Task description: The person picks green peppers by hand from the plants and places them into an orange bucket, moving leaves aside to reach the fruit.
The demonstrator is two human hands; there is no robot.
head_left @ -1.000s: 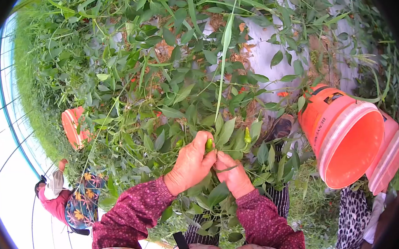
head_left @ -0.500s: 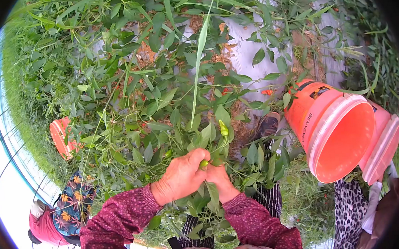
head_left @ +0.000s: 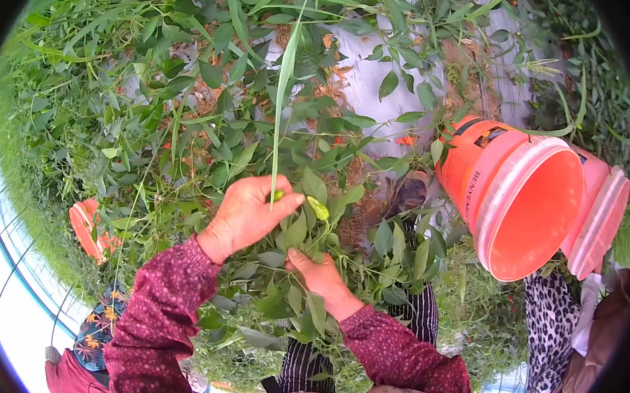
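My left hand [head_left: 247, 214] is raised among the leaves of a pepper plant [head_left: 309, 219], its fingers pinched on a small green pepper [head_left: 278, 195]. Below it, my right hand [head_left: 319, 275] reaches up into the foliage and grips a leafy stem. A second yellowish-green pepper [head_left: 319, 208] hangs on the plant between the two hands. Both arms wear dark red patterned sleeves.
An orange bucket [head_left: 475, 185] lies tilted at the right, mouth toward me, with a pink bucket [head_left: 611, 198] behind it. Another orange bucket [head_left: 87, 228] sits far left in the plants. Another person in a floral top [head_left: 98, 328] crouches at lower left. A shoe [head_left: 407, 192] shows through the leaves.
My left hand has lifted up and to the left, away from my right hand, with a green pepper in its fingers. The right hand stays low in the leaves.
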